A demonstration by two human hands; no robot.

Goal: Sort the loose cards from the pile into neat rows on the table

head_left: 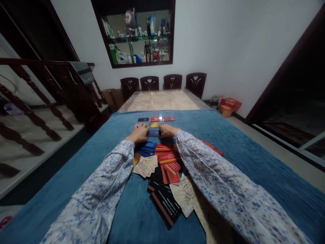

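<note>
At the centre of the frame, the left hand (139, 134) curls around the left edge of a small card stack (154, 130) lying on the blue blanket (228, 135). The right hand (169, 130) grips the stack's right edge. Just above it, three single cards (155, 119) lie in a row. Below, loose card piles (165, 162) spread between the sleeves.

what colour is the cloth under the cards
Teal blue; the cloth under the cards shows best in the head view.

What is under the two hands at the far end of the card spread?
A card stack, gold and blue faces showing, sits gripped between the left hand and right hand on the blue blanket. Its side edges and its card count are covered by the fingers.
</note>
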